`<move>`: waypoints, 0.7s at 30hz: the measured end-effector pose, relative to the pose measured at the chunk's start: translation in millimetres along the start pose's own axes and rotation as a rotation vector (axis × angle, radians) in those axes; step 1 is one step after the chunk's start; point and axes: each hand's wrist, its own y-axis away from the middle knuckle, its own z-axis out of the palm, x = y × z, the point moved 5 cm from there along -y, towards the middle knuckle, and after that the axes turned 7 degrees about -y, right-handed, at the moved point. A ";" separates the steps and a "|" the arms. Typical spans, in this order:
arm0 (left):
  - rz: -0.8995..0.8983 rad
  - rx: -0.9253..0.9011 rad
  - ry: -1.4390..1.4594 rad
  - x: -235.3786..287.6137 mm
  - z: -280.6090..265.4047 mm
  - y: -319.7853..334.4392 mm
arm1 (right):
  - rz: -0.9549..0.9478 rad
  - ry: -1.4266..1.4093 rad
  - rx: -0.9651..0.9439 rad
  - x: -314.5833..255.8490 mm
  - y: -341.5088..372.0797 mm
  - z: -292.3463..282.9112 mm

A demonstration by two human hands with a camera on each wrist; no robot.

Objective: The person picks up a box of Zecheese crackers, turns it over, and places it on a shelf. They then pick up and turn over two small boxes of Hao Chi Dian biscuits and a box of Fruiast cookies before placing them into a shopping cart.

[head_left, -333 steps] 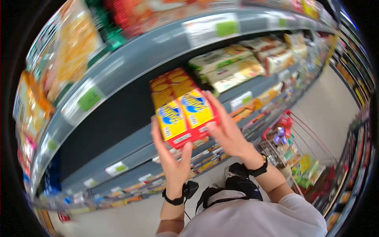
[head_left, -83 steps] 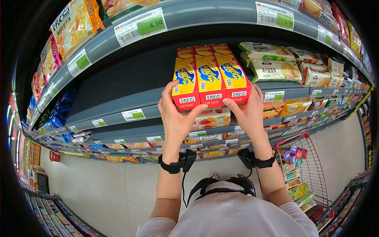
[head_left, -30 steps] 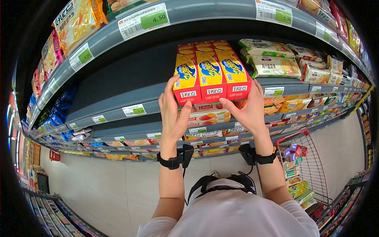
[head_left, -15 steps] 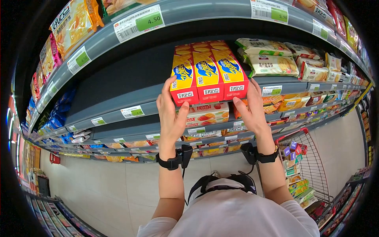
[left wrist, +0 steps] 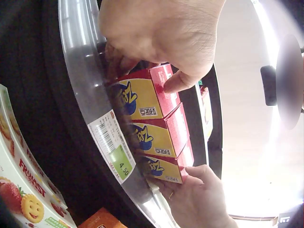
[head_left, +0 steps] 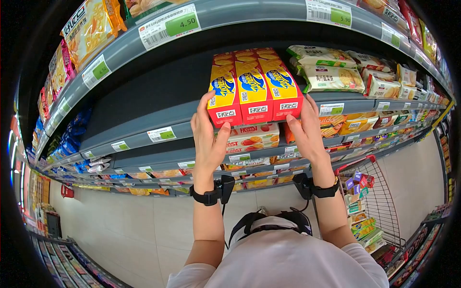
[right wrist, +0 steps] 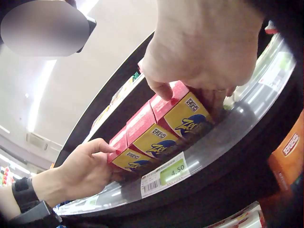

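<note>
At the far left, orange-and-yellow snack bags (head_left: 93, 31) stand on an upper supermarket shelf (head_left: 249, 24). Nearer and lower on the left, shiny blue packets (head_left: 72, 132) lie on another shelf.

Toward the middle, a person's left hand (head_left: 209, 141) grips the left end of a row of boxes, its thumb against the near face and its fingers along the left side.

The three red-and-yellow boxes (head_left: 252, 93) stand side by side, touching, on a dark shelf (head_left: 144, 96), their red ends facing the person and lined up close to its front edge. Below them, white-and-red boxes (head_left: 254, 140) sit on a lower shelf.

The right hand (head_left: 309, 134), wearing a ring, mirrors the left: it grips the row's right end, thumb on the near face and fingers down the right side. Each wrist wears a black strap.

Just right of the boxes, white-and-green packets (head_left: 333, 79) lie stacked on the same shelf. Near right, on the floor, a shopping cart (head_left: 384, 209) with a red handle holds assorted packages (head_left: 362, 228).
</note>
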 end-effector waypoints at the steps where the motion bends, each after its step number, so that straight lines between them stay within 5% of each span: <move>1: -0.019 -0.026 0.014 -2.3 0.8 0.5 | -0.003 -0.001 0.003 -0.1 0.0 0.0; 21: 0.013 -0.002 -0.030 -0.1 2.1 1.4 | -0.036 -0.008 0.003 -1.4 -0.5 -2.2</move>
